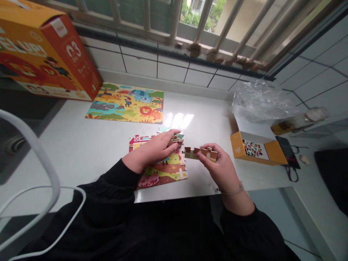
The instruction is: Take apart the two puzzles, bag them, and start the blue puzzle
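A partly built farm jigsaw (163, 170) lies on the white counter (89, 145) in front of me. My left hand (152, 150) rests on its upper part, fingers curled and pinching a small piece (178, 138) at the puzzle's top right corner. Just to the right, my right hand (219, 165) pinches a strip of joined brown pieces (199, 153) above the counter, close to the puzzle's right edge. Both sleeves are black.
A finished animal jigsaw (126, 103) lies farther back. A big orange box (46, 54) stands at the back left. At the right sit a small orange tray with loose pieces (254, 148), a dark phone with a cable (286, 152) and a clear plastic bag (259, 101). A white cable (40, 159) crosses the left.
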### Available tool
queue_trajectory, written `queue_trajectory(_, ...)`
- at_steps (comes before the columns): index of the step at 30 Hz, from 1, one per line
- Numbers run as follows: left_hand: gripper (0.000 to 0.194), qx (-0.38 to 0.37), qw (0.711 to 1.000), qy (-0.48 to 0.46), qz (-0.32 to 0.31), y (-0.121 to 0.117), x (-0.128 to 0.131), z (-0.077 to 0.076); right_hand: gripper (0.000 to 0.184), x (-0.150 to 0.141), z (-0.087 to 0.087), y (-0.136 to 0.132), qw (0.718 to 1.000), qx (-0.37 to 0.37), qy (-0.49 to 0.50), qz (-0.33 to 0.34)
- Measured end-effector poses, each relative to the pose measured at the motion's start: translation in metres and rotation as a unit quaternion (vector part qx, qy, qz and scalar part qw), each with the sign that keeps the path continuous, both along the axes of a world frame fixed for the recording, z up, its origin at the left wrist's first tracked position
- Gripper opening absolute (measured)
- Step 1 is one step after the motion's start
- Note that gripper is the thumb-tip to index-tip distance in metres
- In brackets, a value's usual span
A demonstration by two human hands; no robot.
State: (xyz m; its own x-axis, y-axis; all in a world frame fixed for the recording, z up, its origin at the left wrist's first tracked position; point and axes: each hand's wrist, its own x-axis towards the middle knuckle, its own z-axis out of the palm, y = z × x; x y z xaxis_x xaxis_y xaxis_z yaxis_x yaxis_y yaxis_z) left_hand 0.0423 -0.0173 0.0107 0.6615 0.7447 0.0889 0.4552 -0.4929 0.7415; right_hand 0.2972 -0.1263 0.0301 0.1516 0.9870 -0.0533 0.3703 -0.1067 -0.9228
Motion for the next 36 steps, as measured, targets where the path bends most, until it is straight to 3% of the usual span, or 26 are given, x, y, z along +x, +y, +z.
queue_trajectory(6,0.081,-0.01,0.999,-0.021,-0.031,0.002,-0.004,-0.006,0.028,-0.033,-0.036,0.04,0.992,0.079,0.047,0.089)
queue_trajectory(10,0.061,0.016,0.999,-0.027,-0.015,0.003,-0.004,-0.016,0.025,-0.033,-0.05,0.045,0.989,0.103,0.01,0.102)
queue_trajectory(15,0.049,0.017,1.0,-0.019,-0.006,0.003,-0.002,-0.015,0.028,-0.017,-0.051,0.038,0.996,0.079,-0.031,0.013)
queue_trajectory(19,0.047,0.015,1.0,-0.022,-0.006,0.002,-0.002,-0.011,0.022,-0.013,-0.053,0.035,0.991,0.118,-0.06,-0.003)
queue_trajectory(22,0.047,0.013,1.0,-0.021,-0.005,0.002,-0.002,-0.01,0.015,-0.013,-0.052,0.034,0.981,0.176,-0.077,0.017)
queue_trajectory(27,0.051,0.009,1.0,-0.022,-0.01,0.001,-0.004,-0.01,0.007,-0.011,-0.036,0.027,0.951,0.263,-0.123,0.107)
queue_trajectory(30,0.052,0.011,1.0,-0.024,-0.011,0.001,-0.003,-0.01,0.009,-0.01,-0.029,0.022,0.929,0.298,-0.196,0.102)
queue_trajectory(33,0.051,0.012,1.0,-0.02,-0.007,0.001,-0.003,-0.009,0.005,-0.01,-0.031,0.02,0.956,0.237,-0.166,0.037)
queue_trajectory(36,0.055,0.006,1.0,-0.018,-0.005,0.001,-0.003,-0.007,0.022,-0.009,-0.041,0.021,0.994,0.107,0.008,-0.029)
